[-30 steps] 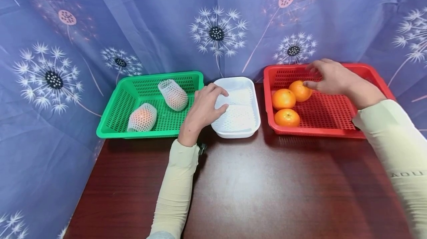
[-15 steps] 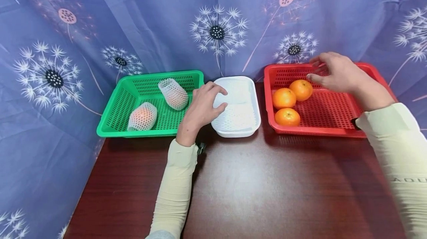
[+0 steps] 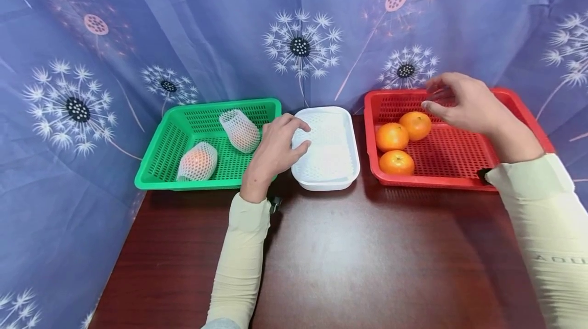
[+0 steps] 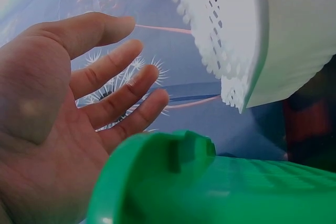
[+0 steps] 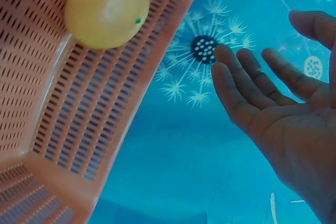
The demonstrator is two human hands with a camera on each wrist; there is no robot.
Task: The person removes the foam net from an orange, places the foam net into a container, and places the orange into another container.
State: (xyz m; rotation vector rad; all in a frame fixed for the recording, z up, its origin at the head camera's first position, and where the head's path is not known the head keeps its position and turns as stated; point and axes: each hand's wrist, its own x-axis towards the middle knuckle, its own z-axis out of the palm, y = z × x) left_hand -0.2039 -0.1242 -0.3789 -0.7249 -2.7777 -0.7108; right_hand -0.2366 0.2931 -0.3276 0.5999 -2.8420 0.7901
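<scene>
My left hand (image 3: 277, 145) hovers between the green basket (image 3: 151, 166) and the white tray (image 3: 353, 166), fingers relaxed and holding nothing. In the left wrist view its fingers spread apart, with the green basket's rim just below. Over the back of the red basket (image 3: 459, 166) my right hand (image 3: 466, 102) hangs with loosely bent fingers and nothing in them. The right wrist view shows that hand (image 5: 283, 98) beside the basket wall, apart from an orange (image 5: 107, 9). Three oranges (image 3: 392, 137) sit together at the red basket's left end.
Inside the green basket lie two fruits in white foam nets, one reddish fruit (image 3: 197, 161) in front and one paler fruit (image 3: 240, 131) behind. The baskets and tray stand in a row on a dark wooden table (image 3: 331, 257). A blue dandelion-print curtain (image 3: 229, 28) hangs close behind them.
My right hand has lifted slightly and drawn to the right, away from the oranges. The left hand has shifted a little left. Fruits and containers stay where they were.
</scene>
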